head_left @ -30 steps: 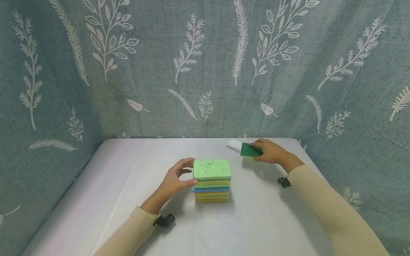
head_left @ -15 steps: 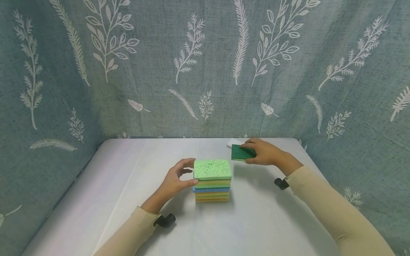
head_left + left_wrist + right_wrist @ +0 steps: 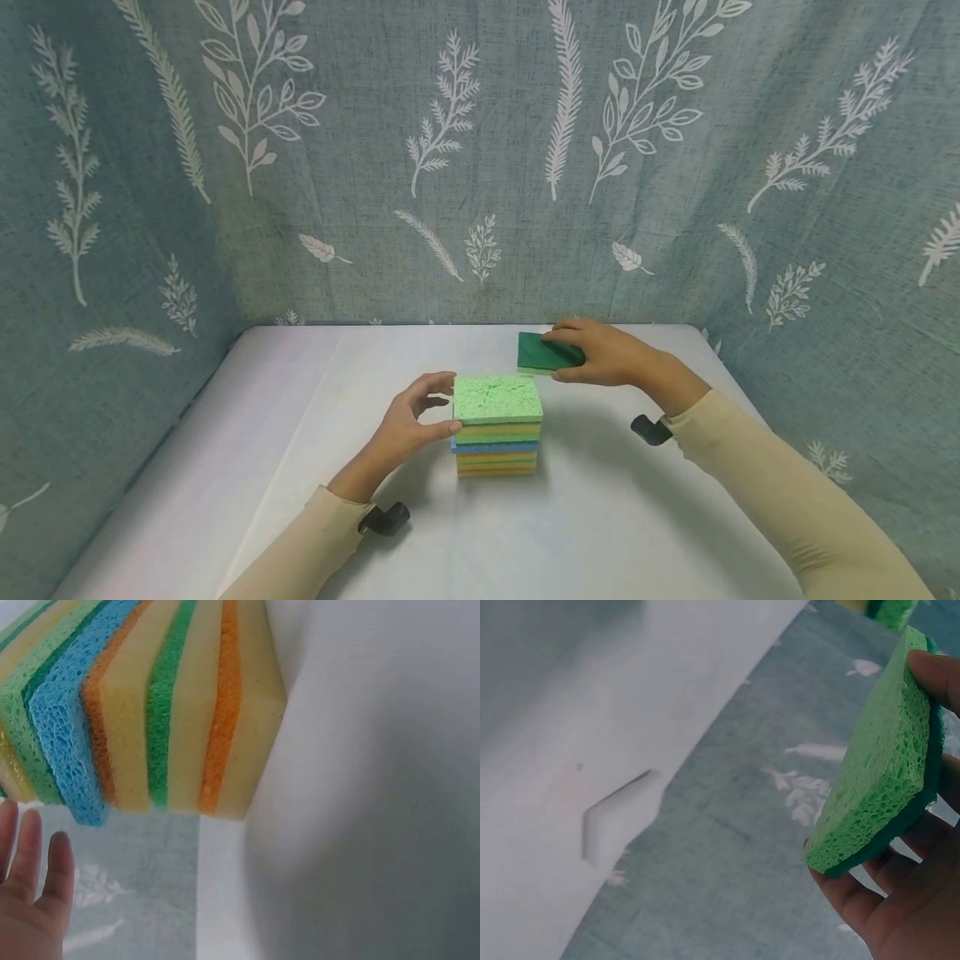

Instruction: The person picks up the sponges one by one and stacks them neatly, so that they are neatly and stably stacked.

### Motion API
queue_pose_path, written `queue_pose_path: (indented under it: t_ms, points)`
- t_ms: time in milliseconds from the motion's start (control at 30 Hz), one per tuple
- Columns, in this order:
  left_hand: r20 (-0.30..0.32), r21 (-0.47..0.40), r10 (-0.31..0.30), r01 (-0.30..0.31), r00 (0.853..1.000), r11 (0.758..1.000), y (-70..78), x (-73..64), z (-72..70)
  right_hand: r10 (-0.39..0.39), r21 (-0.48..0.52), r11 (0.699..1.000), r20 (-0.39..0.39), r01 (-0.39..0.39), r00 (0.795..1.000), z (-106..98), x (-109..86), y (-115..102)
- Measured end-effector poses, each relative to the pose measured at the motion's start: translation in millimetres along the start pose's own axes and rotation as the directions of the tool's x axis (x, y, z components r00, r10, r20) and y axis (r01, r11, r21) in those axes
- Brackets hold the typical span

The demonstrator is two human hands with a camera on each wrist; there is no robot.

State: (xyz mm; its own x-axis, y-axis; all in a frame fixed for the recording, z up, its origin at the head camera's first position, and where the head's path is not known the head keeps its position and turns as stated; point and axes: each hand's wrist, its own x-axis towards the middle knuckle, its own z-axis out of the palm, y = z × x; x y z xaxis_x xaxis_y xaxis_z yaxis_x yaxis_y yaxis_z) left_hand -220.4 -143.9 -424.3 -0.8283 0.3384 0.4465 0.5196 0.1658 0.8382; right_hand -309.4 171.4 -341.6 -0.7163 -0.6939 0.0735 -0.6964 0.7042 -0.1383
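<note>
A stack of several sponges [image 3: 497,450] in yellow, green, orange and blue layers stands mid-table, a light green sponge [image 3: 497,398] on top. My left hand [image 3: 412,417] is curved at the stack's left side, thumb tip at the front corner and fingertips at the back corner. In the left wrist view its fingers [image 3: 58,870] look straight beside the layers [image 3: 157,712]. My right hand [image 3: 611,354] grips a green scrub sponge [image 3: 532,352] by its edges, behind and right of the stack. Its dark green scouring face is up; the right wrist view shows the porous light green side [image 3: 870,772].
A white cloth covers the table [image 3: 337,533]. Leaf-patterned curtains [image 3: 345,167] rise at the back and sides. A white object [image 3: 622,814] lies on the table in the right wrist view, hidden in the head view. Each wrist carries a black camera mount [image 3: 386,518].
My right hand has carried the green scrub sponge leftward, toward the stack, past the white object that showed behind it. My left hand and the stack have stayed in place.
</note>
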Motion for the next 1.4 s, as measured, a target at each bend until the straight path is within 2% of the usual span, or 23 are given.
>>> queue_pose_path:
  t_ms: [233,433,900,1167,1400]
  points:
    - [0.01,-0.014,-0.019,0.019,1.0,1.0,-2.6,-0.5,0.7,-0.017,0.023,1.0,-0.013,0.018,1.0,-5.5,2.1,-12.1]
    - [0.002,-0.006,-0.006,0.006,1.0,1.0,-0.4,-0.1,0.3,-0.077,0.034,0.996,-0.05,0.079,0.996,-3.0,5.1,-20.6]
    - [0.003,-0.006,0.01,-0.01,1.0,1.0,5.2,0.6,0.6,-0.194,0.042,0.979,-0.125,0.201,0.973,4.0,9.3,-43.5]
    - [0.015,-0.017,0.016,-0.016,1.0,1.0,5.4,0.5,-0.4,-0.218,0.047,0.973,-0.126,0.225,0.968,12.3,14.6,-55.9]
    - [0.016,-0.012,0.0,0.001,1.0,1.0,5.0,0.5,-0.8,-0.282,0.04,0.956,-0.145,0.291,0.948,18.8,18.9,-66.1]
